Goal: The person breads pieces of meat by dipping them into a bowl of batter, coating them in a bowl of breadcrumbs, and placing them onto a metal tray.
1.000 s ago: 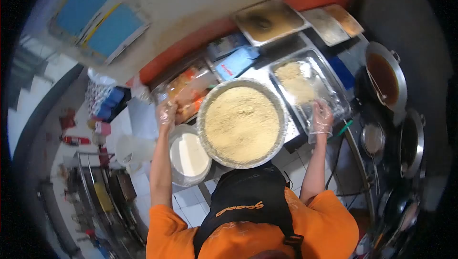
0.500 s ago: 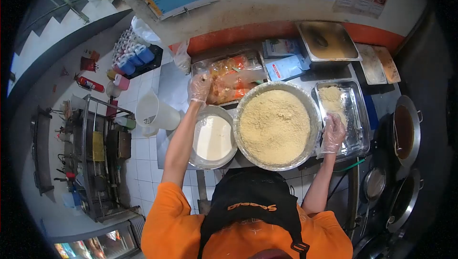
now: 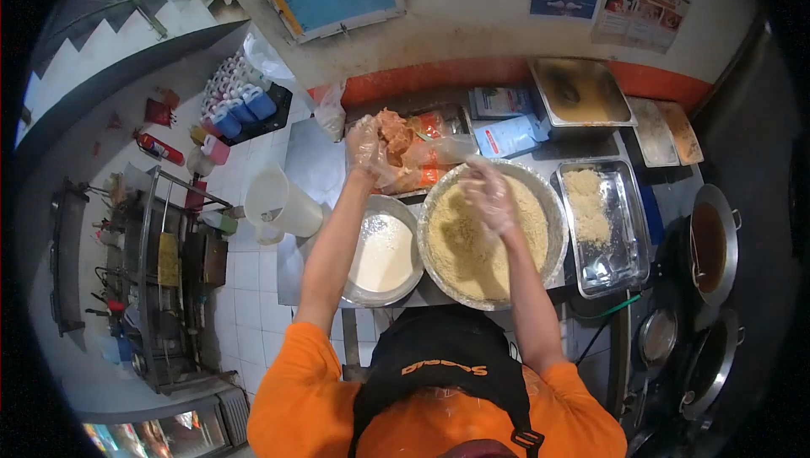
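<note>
My left hand [image 3: 365, 148], in a clear plastic glove, is closed at the left side of a clear bag of raw pinkish-orange meat [image 3: 395, 131]. The bag rests in a metal tray [image 3: 461, 112] with other orange-printed plastic bags. My gloved right hand [image 3: 492, 196] hovers over a large metal bowl of pale yellow crumbs [image 3: 527, 230], its fingers stretched toward the bags and slightly blurred. Nothing shows in it. Left of the crumbs, a metal bowl holds white liquid batter [image 3: 381, 251].
A metal tray [image 3: 620, 277] with a heap of crumbs lies at right. Behind stand a deep metal pan [image 3: 582, 95] and blue packets [image 3: 506, 136]. A white pitcher [image 3: 283, 201] stands at left. Dark woks [image 3: 713, 243] line the far right.
My right hand has left the crumbs in the right tray and swung left over the big bowl. My left hand has shifted slightly right; more meat shows raised beside it.
</note>
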`<state>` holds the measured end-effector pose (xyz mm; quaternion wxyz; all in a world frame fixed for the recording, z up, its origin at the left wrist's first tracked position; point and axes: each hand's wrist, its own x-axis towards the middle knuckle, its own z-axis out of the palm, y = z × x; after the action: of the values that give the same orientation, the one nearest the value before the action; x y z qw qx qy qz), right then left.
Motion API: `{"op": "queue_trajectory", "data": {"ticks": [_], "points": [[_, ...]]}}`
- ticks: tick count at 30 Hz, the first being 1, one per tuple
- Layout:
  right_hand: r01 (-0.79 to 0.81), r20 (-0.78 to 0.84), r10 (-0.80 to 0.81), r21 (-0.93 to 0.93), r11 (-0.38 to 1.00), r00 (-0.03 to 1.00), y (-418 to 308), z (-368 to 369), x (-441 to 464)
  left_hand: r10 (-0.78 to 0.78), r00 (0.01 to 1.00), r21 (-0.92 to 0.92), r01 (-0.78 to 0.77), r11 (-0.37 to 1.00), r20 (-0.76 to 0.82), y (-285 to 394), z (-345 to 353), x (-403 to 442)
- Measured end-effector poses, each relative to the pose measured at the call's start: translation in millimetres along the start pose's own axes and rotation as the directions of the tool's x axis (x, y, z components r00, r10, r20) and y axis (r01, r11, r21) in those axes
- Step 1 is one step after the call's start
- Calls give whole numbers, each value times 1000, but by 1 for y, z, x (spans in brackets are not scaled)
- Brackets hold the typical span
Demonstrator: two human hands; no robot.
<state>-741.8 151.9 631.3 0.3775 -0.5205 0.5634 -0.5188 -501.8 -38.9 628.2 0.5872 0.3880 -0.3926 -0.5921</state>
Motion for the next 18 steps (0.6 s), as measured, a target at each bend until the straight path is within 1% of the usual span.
{"op": "queue_trajectory", "data": {"ticks": [1, 2, 3, 4, 5, 7, 8, 9, 11, 12, 13, 15, 16, 17, 18], "points": [[6, 18, -4, -121, 993, 1000, -10, 22, 14, 5, 1000, 3, -5, 1000, 4, -1, 4, -2], [14, 35, -6, -240, 971, 999, -21, 44, 28, 5, 998, -120, 3, 993, 67, -1, 8, -3], [52, 52, -42, -218, 974, 998, -18, 64, 45, 14, 991, -240, 18, 971, 130, 0, 12, -5], [93, 72, -80, -197, 976, 994, -10, 81, 61, -53, 975, -302, 118, 946, 215, 10, 17, -13], [106, 73, -93, -196, 975, 993, -7, 93, 74, -39, 976, -303, 105, 947, 217, 11, 19, -15], [304, -61, -301, 49, 951, 952, -18, 111, 92, -171, 963, -434, 249, 866, 210, 6, 16, -13], [284, -94, -291, -80, 955, 952, -25, 111, 89, -158, 964, -465, 243, 851, 214, 4, 12, -8], [296, -70, -301, -75, 952, 951, -23, 113, 94, -143, 971, -475, 220, 852, 193, 6, 9, -7], [260, 15, -263, 95, 961, 965, -8, 113, 102, -130, 977, -442, 194, 876, 171, 9, 1, -8], [217, 68, -236, 214, 953, 969, -4, 115, 103, -144, 972, -458, 215, 862, 186, 18, 3, -14], [213, 91, -237, 215, 953, 967, -1, 117, 103, -138, 977, -467, 201, 861, 165, 22, 2, -18], [300, 74, -347, 356, 885, 935, -1, 121, 105, -199, 970, -460, 241, 854, 140, 29, 4, -20], [290, 121, -323, 231, 929, 939, -9, 116, 100, -208, 960, -480, 273, 834, 185, 32, 4, -22], [293, 126, -327, 233, 927, 936, -8, 121, 101, -203, 962, -481, 267, 835, 182, 35, 5, -23], [314, 97, -335, 182, 932, 937, -2, 126, 101, -193, 970, -429, 238, 872, 147, 36, 7, -26]]}}
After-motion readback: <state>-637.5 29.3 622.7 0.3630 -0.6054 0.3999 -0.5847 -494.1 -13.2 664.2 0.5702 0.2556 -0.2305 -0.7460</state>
